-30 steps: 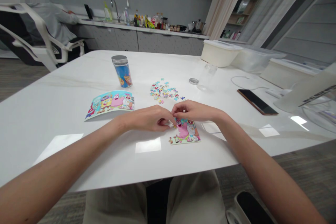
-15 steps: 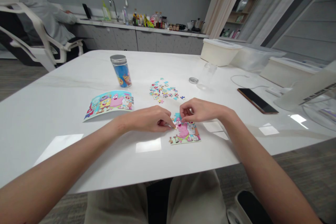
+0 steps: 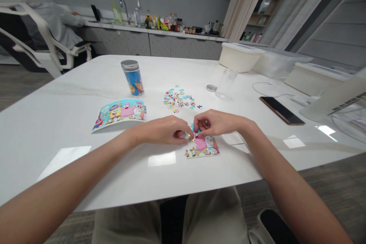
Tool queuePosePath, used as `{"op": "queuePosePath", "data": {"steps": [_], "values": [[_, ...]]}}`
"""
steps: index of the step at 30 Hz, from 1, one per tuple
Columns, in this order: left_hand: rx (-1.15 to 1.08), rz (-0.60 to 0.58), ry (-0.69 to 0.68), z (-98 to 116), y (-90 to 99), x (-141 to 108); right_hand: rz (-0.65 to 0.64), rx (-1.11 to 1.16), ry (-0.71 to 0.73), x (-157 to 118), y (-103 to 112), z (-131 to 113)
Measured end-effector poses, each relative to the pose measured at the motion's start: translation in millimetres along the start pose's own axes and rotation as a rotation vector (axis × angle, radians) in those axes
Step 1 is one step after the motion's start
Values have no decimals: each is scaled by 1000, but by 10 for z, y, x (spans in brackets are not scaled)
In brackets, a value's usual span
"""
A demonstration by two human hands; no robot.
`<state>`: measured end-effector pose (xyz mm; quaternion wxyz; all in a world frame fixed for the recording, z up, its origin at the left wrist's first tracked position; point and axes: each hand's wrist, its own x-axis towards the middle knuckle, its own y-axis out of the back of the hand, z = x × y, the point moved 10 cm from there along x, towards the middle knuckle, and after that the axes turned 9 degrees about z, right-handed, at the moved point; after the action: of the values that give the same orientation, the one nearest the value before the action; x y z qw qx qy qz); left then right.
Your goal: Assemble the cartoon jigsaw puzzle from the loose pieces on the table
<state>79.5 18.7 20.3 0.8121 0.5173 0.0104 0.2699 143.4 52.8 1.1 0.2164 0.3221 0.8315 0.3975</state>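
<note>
A partly joined jigsaw puzzle [image 3: 201,146] with a pink cartoon figure lies flat near the front edge of the table. My left hand [image 3: 168,131] is at its left side, thumb and forefinger pinched on a small puzzle piece [image 3: 190,137] against the puzzle's edge. Over the upper part, my right hand [image 3: 215,123] has its fingers curled and fingertips closed down on the puzzle, covering some of the picture. Beyond both hands lies a loose pile of puzzle pieces [image 3: 180,101]. A curved picture sheet [image 3: 121,112] showing similar cartoon figures rests to the left.
A blue-patterned jar with a metal lid [image 3: 132,78] stands behind the sheet. A clear jar [image 3: 227,82] and a loose lid [image 3: 211,88] are beyond my right hand. Farther right are a phone [image 3: 281,110], a cable and storage boxes [image 3: 240,58]. A person [image 3: 54,23] sits at back left.
My right fingertips have shifted slightly left and down over the pink figure's head. My left fingers stay at the puzzle's left edge, where the small piece now shows more clearly.
</note>
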Motion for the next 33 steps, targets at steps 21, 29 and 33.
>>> {"op": "queuePosePath", "data": {"steps": [21, 29, 33], "values": [[35, 92, -46, 39, 29, 13, -47, 39, -49, -25, -32, 48], [42, 117, -14, 24, 14, 26, -49, 39, -55, -24, -34, 45], [39, 159, 10, -1, -1, 40, -52, 38, -52, -23, -34, 34]]}}
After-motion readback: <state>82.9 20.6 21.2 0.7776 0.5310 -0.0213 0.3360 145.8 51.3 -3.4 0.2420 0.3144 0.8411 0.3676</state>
